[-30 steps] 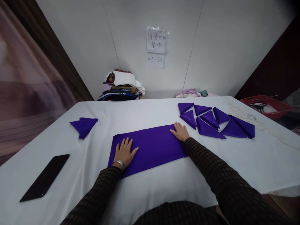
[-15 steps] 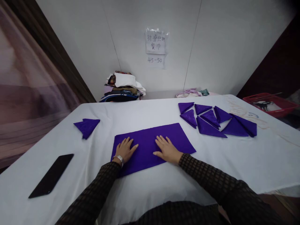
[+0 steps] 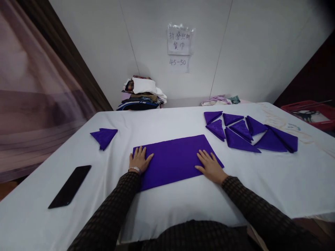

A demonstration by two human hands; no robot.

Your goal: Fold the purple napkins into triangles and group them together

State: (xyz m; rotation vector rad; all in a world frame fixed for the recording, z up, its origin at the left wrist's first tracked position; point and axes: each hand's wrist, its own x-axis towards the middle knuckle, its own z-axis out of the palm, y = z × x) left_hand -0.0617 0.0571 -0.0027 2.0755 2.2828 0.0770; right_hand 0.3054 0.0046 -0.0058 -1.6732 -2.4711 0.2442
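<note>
A purple napkin (image 3: 172,160), folded to a long rectangle, lies flat on the white tablecloth (image 3: 162,125) in front of me. Flat on its left end rests my left hand (image 3: 139,159), fingers spread, with a silver bracelet at the wrist. My right hand (image 3: 210,166) presses on the right end, its fingers likewise stretched out. Neither hand grips the cloth. Several napkins folded into triangles (image 3: 240,131) are laid out at the back right. Another folded purple napkin (image 3: 105,138) lies to the left.
A black phone-like slab (image 3: 70,186) lies at the left of the table. Behind stand a pile of folded clothes (image 3: 143,94) and some lilac cloth (image 3: 217,100). At the far right is a red basket (image 3: 311,113). A handwritten sign (image 3: 179,43) hangs on the wall.
My hands have slid apart across the napkin, the right one moving out toward the right end and the left one to the left edge. The camera view has shifted slightly.
</note>
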